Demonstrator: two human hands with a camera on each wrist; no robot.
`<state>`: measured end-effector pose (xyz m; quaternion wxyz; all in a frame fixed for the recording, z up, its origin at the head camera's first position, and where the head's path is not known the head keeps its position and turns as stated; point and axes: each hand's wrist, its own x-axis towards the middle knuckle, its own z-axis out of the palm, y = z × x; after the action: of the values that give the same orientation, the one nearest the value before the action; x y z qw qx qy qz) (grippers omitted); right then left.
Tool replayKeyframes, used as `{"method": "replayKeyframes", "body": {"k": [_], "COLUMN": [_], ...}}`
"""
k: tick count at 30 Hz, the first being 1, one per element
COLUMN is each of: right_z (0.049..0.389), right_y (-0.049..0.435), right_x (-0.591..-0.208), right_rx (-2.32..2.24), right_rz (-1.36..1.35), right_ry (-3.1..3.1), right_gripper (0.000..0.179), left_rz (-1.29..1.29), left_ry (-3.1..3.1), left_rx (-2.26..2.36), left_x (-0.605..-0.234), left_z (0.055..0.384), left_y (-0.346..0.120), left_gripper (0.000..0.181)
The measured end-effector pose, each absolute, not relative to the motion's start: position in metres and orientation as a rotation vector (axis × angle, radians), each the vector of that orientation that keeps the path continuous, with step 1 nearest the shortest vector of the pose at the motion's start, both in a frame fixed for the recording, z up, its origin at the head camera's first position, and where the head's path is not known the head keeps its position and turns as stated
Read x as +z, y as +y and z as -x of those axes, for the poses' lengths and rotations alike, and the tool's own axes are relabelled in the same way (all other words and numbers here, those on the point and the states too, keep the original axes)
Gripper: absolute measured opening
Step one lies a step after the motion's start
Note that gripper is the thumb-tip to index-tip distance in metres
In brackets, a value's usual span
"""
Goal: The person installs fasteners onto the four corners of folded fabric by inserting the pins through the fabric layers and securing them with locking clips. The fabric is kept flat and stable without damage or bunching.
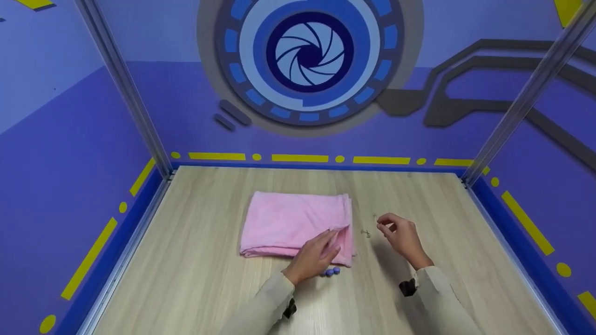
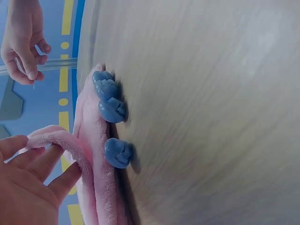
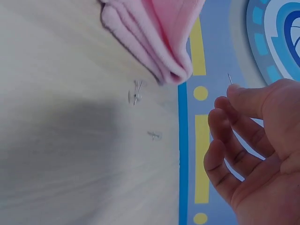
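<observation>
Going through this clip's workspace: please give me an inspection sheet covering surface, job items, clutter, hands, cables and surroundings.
Surface: wood-grain table, pale.
Job's things: folded pink cloth lying on the table, with one edge lifted; four blue pieces beside its near side; small clear pieces to its right.
Clutter: nothing seen.
Left hand: holds up the lifted edge of the cloth.
Right hand: fingers pinch a thin metal pin above the table, right of the cloth.
Cables: nothing seen.
Surroundings: blue-purple back wall with yellow markings; metal posts at both far corners.
</observation>
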<state>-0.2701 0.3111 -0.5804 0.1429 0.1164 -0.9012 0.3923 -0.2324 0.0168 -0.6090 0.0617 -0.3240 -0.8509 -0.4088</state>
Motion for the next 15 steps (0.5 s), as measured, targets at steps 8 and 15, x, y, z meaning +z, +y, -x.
{"method": "replayKeyframes", "body": {"k": [8,15], "right_z": [0.273,0.276], "right_y": [0.293,0.279], "right_x": [-0.580,-0.577], "right_rx": [1.201,1.192], "right_rz": [-0.408,-0.427], "right_ry": [-2.520,-2.503], "right_gripper": [0.013,0.006], "left_rz": [0.947,0.938], "left_ry": [-2.511,-2.448], "left_rx": [-1.333,-1.411], "left_x": [-0.609,-0.607], "left_z": [0.234,0.236], "left_y": [0.014,0.013], "left_gripper": [0.051,0.049]}}
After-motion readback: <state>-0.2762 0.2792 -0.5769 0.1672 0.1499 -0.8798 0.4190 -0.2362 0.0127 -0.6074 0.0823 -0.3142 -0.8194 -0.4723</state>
